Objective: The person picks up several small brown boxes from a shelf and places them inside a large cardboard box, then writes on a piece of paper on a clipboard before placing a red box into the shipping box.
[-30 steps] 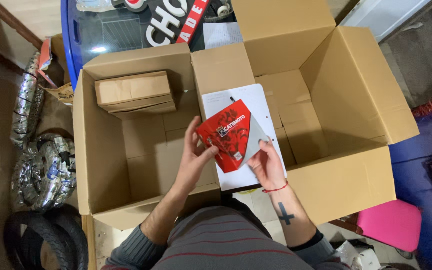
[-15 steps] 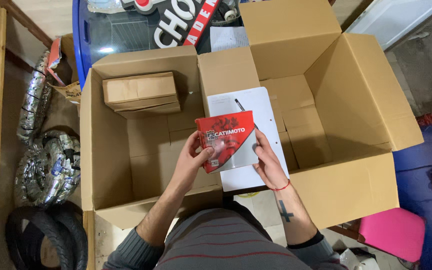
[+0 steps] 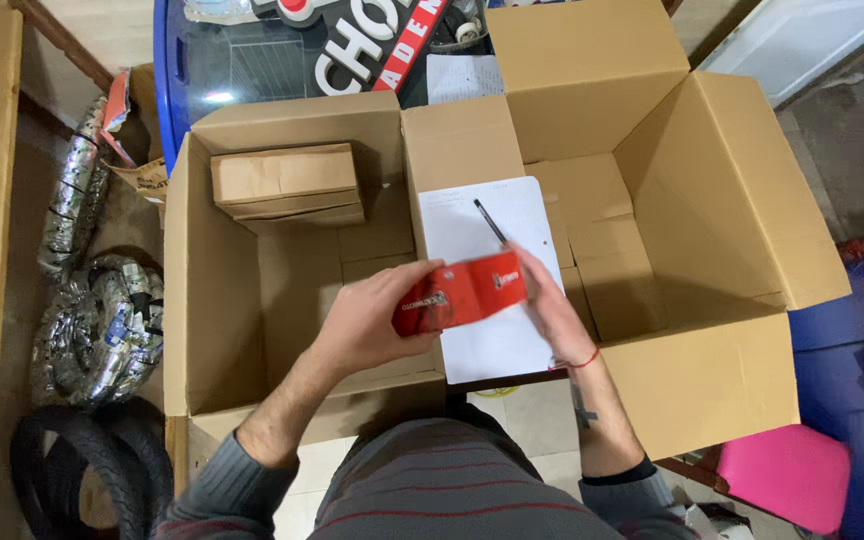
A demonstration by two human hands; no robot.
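Head view is showing both hands gripping a red packet [image 3: 460, 294]: the left hand [image 3: 370, 322] is closing around its left end, the right hand [image 3: 550, 312] is pinching its right end, over the flaps where two open boxes meet. Half a second ago the packet was facing up; now it is lying edge-on and level. Beneath it a white sheet [image 3: 492, 290] with a pen [image 3: 489, 221] is resting on the flap. Left box [image 3: 282, 300] is offering bare floor up to a brown carton [image 3: 287, 182] at its far wall. Right box [image 3: 672, 250] is lying open beyond.
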